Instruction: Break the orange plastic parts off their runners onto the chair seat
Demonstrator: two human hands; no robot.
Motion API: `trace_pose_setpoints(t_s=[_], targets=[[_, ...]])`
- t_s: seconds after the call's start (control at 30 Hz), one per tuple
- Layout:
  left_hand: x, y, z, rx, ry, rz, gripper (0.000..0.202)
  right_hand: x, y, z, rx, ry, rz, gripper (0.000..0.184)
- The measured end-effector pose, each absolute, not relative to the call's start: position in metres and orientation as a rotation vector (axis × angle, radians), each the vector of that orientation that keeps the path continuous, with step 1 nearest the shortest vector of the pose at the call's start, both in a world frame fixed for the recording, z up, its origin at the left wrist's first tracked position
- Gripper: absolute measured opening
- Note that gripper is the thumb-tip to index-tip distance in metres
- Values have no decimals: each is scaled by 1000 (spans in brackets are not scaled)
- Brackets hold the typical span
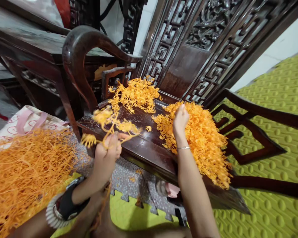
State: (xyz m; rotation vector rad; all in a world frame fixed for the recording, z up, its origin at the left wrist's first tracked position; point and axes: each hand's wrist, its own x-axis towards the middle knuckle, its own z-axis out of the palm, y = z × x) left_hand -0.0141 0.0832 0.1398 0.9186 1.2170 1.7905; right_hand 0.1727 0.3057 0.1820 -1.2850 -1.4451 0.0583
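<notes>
My left hand [108,153] is closed around the stem of a branching orange plastic sprue [125,126]. Small claw-shaped flower pieces hang from its branches, partly blurred by motion. Over a large heap of loose orange flower pieces [206,142], my right hand [181,119] is held with its fingers curled in. Whatever those fingers hold, if anything, is hidden from me. Farther back on the dark wooden chair seat [149,148] lies a smaller pile of orange sprues with flower pieces attached [136,94]. One single flower piece [148,128] lies between the two piles.
At lower left, a big mass of thin orange stems [29,175] rises beside a white bag with pink handles [29,120]. The chair's curved armrests [76,49] flank the seat, and its carved back [186,66] stands behind. Green foam mats [270,198] cover part of the floor.
</notes>
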Motion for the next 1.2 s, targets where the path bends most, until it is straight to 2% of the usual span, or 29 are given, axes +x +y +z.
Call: trace_pose_setpoints(t_s=[0.1, 0.27, 0.43, 0.6, 0.73, 0.83, 1.0, 1.1, 1.2], targets=[[-21, 90, 143, 742, 1048, 1898, 32, 163, 299, 176, -1557, -1817, -80, 41], [-26, 93, 143, 655, 986, 1898, 33, 163, 292, 166, -1741, -1886, -100, 6], [-31, 91, 143, 614, 966, 1908, 32, 181, 297, 172, -1709, -1828, -72, 20], [-34, 88, 147, 592, 973, 1920, 31, 177, 296, 182, -1493, -1789, 32, 24], [-35, 87, 149, 595, 980, 1917, 30, 168, 286, 183, -1284, -1918, 260, 31], [-35, 87, 149, 587, 969, 1898, 30, 162, 282, 180, -1163, -2277, 455, 29], [-35, 87, 148, 587, 983, 1901, 29, 164, 286, 171, -1331, -2534, 564, 18], [-34, 87, 148, 594, 989, 1883, 28, 163, 285, 172, -1353, -2540, 545, 11], [-33, 86, 148, 607, 992, 1864, 29, 162, 283, 178, -1384, -2473, 398, 15]])
